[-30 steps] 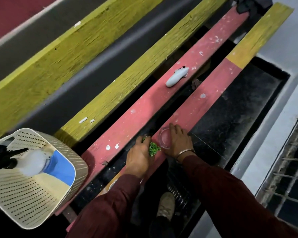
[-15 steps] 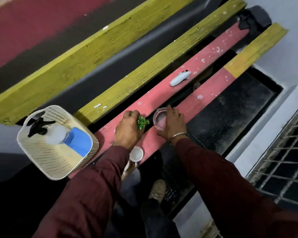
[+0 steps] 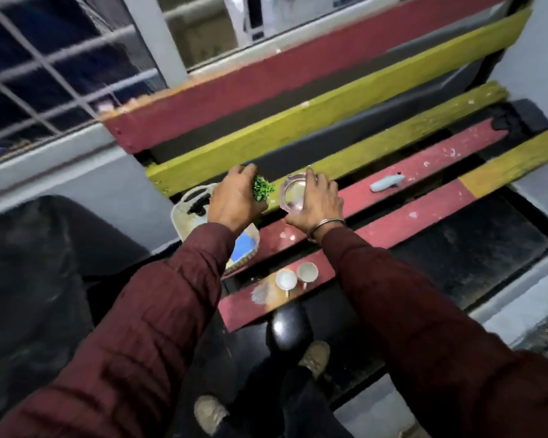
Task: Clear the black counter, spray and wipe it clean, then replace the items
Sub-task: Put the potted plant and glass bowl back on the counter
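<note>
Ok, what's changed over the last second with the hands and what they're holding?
Both hands rose off the near red plank and moved toward the yellow plank. The left hand carries the green sprig; the right hand carries the glass dish. Neither let go. Unchanged: the white gadget on the red plank, the spray bottle's basket, and two white cups, which only now show.
</note>
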A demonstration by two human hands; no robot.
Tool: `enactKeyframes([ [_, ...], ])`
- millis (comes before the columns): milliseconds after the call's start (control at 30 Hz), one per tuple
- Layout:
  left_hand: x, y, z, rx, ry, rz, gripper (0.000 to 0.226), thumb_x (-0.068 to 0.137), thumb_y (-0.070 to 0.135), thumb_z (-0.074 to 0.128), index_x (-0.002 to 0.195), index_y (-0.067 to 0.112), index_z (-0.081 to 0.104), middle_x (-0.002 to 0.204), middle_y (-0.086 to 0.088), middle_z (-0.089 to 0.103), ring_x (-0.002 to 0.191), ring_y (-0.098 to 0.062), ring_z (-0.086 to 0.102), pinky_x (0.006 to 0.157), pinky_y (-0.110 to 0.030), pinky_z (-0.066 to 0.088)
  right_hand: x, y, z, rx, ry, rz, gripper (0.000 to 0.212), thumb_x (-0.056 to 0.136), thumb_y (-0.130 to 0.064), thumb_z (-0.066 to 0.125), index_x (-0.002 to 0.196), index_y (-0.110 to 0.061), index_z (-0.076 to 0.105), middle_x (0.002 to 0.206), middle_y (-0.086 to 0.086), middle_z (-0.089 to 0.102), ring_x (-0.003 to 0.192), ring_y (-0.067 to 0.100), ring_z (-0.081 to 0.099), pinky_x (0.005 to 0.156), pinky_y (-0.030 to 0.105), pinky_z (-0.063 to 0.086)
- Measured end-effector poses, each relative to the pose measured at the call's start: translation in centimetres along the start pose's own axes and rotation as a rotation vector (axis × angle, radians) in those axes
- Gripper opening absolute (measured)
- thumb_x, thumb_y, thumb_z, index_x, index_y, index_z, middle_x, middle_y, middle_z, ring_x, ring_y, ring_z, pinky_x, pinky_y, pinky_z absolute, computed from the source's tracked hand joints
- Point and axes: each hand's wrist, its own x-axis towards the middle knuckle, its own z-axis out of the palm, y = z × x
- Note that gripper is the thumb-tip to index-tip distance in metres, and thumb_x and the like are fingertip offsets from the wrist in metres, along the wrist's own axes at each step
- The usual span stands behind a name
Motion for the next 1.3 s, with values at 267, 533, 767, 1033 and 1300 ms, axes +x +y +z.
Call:
enactKeyframes([
  [267,-7.4,-10.4,-13.2,-0.040,0.200,-0.092,0.060,0.064,0.029,0.083,0.117,0.023,0.057,0.108,-0.005,0.064,0.093,-0.033,0.061,0.074,-0.040,0.051,-4.2,-15.7,-2.2,0.012,0.040,-0.151,0.106,0.055,-0.056,0.073,0.142,-0.016,0.028,0.136,0.006,0.038,0.117,0.035,0.041,0.090,0.050,0.043],
  [533,-16.1,-22.6,-24.0,-0.075,0.261,-0.224,0.088,0.060,0.018,0.085,0.141,0.025,0.049,0.125,-0.004,0.065,0.109,-0.027,0.061,0.087,-0.032,0.050,-10.5,-30.5,0.1,0.056,0.056,-0.265,0.110,0.055,-0.058,0.075,0.144,-0.014,0.029,0.135,0.011,0.042,0.120,0.036,0.042,0.096,0.047,0.042],
  [767,-20.9,-30.0,-28.1,-0.090,0.356,-0.344,0.086,0.068,0.019,0.088,0.143,0.022,0.046,0.129,-0.008,0.062,0.112,-0.028,0.060,0.095,-0.037,0.051,-13.2,-40.3,2.1,0.036,-0.007,-0.400,0.099,0.054,-0.058,0.073,0.134,-0.015,0.035,0.128,0.010,0.046,0.111,0.036,0.047,0.088,0.044,0.046],
  [1033,-23.4,-37.6,-31.1,-0.077,0.375,-0.563,0.089,0.069,0.020,0.085,0.146,0.026,0.042,0.128,-0.009,0.063,0.112,-0.028,0.060,0.094,-0.037,0.050,-11.3,-48.5,6.4,-0.048,-0.073,-0.591,0.094,0.050,-0.070,0.067,0.123,-0.015,0.043,0.121,0.010,0.053,0.107,0.035,0.051,0.087,0.045,0.048],
  [1300,-24.6,-45.0,-32.3,-0.137,0.447,-0.719,0.080,0.072,0.024,0.085,0.142,0.022,0.046,0.130,-0.010,0.062,0.113,-0.029,0.060,0.097,-0.040,0.051,-11.2,-55.0,10.3,-0.073,-0.112,-0.658,0.101,0.056,-0.069,0.067,0.136,-0.015,0.035,0.126,0.010,0.053,0.110,0.032,0.048,0.087,0.041,0.043],
])
